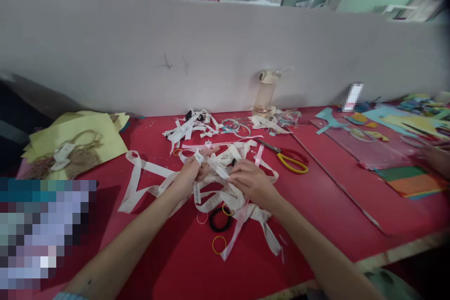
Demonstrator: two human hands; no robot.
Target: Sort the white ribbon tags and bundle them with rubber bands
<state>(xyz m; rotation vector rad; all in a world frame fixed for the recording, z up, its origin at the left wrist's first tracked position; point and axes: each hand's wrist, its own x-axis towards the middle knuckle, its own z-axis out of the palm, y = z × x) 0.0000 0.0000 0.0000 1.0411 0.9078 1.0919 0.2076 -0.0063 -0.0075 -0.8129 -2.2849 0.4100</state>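
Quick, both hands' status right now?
Left hand: closed on white ribbon, index finger extended.
Right hand: closed, fingertips pinching white ribbon; whether it's the same strip cannot be told.

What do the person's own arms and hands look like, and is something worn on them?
The left hand and the right hand are bare. Both the left forearm and the right forearm are uncovered. A pale blue sleeve edge shows below the left forearm's small dark mark. Blur hides finer detail on the fingers.
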